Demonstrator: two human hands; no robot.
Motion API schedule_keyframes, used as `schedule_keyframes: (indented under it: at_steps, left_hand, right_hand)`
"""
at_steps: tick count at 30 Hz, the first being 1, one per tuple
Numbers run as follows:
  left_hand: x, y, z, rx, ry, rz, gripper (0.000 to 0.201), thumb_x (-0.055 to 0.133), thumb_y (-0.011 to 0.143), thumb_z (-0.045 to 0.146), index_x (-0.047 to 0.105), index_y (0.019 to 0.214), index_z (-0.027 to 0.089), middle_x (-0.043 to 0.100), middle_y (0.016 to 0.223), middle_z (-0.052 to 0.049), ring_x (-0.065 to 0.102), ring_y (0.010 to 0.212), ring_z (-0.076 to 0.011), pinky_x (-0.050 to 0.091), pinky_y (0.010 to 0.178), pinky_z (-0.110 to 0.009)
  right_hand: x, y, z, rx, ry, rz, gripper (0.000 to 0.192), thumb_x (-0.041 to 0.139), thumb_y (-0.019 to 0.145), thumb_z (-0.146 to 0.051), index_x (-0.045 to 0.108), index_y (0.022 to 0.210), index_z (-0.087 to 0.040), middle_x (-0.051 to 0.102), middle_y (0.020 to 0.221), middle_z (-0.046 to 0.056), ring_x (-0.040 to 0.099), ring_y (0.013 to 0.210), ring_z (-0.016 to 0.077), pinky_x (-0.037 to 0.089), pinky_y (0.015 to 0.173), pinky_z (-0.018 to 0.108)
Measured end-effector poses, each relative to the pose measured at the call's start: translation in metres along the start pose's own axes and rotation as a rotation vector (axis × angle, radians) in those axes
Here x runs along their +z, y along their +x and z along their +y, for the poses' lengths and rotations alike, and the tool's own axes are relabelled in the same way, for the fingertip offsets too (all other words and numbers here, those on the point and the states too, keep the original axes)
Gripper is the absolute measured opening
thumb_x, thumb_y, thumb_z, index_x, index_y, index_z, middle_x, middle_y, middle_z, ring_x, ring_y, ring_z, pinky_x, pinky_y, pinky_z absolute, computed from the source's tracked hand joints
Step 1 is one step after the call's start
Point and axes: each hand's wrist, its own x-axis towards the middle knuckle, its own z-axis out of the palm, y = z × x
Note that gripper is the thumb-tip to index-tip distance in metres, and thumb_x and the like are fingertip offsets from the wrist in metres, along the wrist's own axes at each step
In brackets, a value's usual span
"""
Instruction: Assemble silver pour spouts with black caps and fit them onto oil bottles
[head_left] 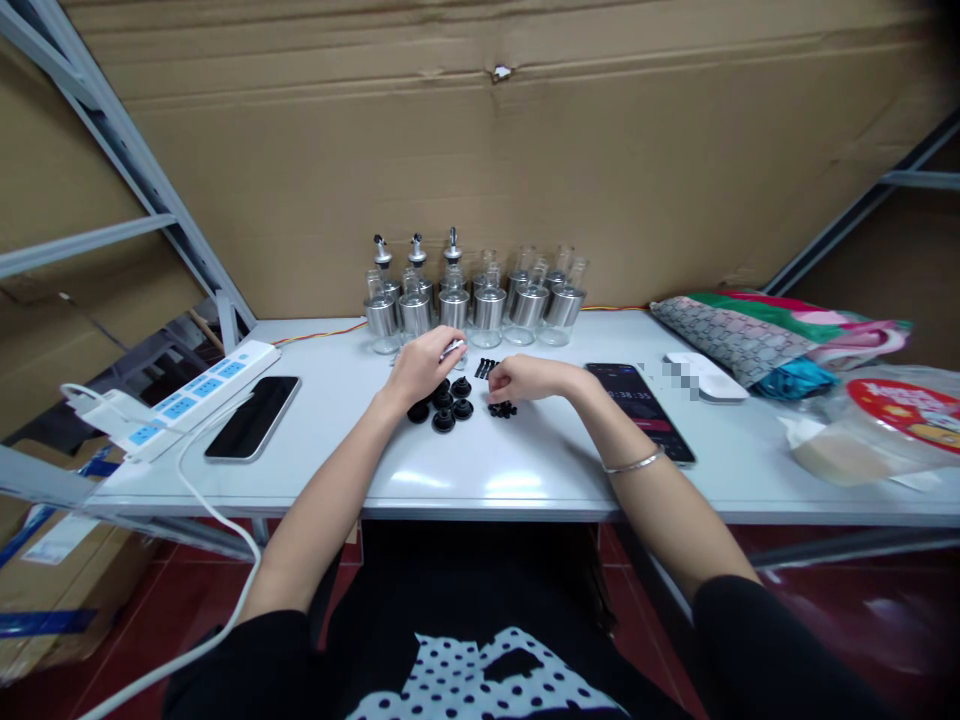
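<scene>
Mostly bare white table [525,480] — cardboard wall [480,150] — workshop, seemingly.

1. White table [525,480], glossy top, pushed up against a cardboard wall.
2. Back middle: a cluster of small glass-and-steel dispenser bottles [472,300], three on the left with pour spouts on.
3. In front of those: black round caps [444,405], plus a little pile of small black bits [502,408] and some black sticks [486,367].
4. Left side: a white power strip [199,385] and a dark phone [253,416].
5. Right side: another phone [641,410] with its screen lit, a white flat gadget [709,378], folded patterned fabric [772,335], and a plastic bag [877,430].
</scene>
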Motion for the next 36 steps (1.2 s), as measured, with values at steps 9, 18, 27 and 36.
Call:
schedule_keyframes:
  at_steps: [9, 18, 27, 36]
  left_hand:
    - [0.000, -0.001, 0.000, 0.010, 0.005, 0.007, 0.016, 0.047, 0.091, 0.027, 0.058, 0.099, 0.018, 0.065, 0.095, -0.004, 0.060, 0.085, -0.0145, 0.043, 0.074, -0.024]
    - [0.001, -0.001, -0.001, 0.016, 0.011, 0.002, 0.017, 0.047, 0.091, 0.028, 0.058, 0.098, 0.018, 0.065, 0.093, -0.004, 0.060, 0.083, -0.0144, 0.043, 0.073, -0.023]
    - [0.001, 0.000, -0.001, 0.008, 0.015, -0.004, 0.016, 0.049, 0.090, 0.027, 0.059, 0.098, 0.017, 0.066, 0.093, -0.004, 0.060, 0.081, -0.0142, 0.042, 0.071, -0.023]
    - [0.003, -0.001, -0.003, 0.019, 0.003, -0.014, 0.016, 0.049, 0.090, 0.027, 0.059, 0.098, 0.018, 0.066, 0.093, -0.003, 0.060, 0.082, -0.0136, 0.043, 0.072, -0.022]
  right_hand:
    - [0.002, -0.002, -0.001, 0.212, 0.267, -0.087, 0.025, 0.059, 0.081, -0.036, 0.052, 0.067, -0.016, 0.064, 0.065, 0.004, 0.063, 0.049, 0.0154, 0.050, 0.056, 0.028]
    - [0.004, 0.000, -0.009, 0.137, 0.195, -0.110, 0.014, 0.055, 0.083, -0.026, 0.052, 0.074, -0.016, 0.063, 0.063, 0.003, 0.065, 0.055, 0.0170, 0.051, 0.059, 0.027]
    - [0.002, -0.001, -0.006, 0.095, 0.164, -0.101, 0.009, 0.056, 0.080, -0.024, 0.054, 0.074, -0.016, 0.062, 0.063, 0.002, 0.061, 0.055, 0.0144, 0.048, 0.057, 0.025]
    - [0.003, -0.001, -0.005, 0.047, 0.160, -0.102, 0.008, 0.056, 0.079, -0.021, 0.056, 0.071, -0.018, 0.060, 0.061, 0.001, 0.060, 0.056, 0.0144, 0.047, 0.058, 0.026]
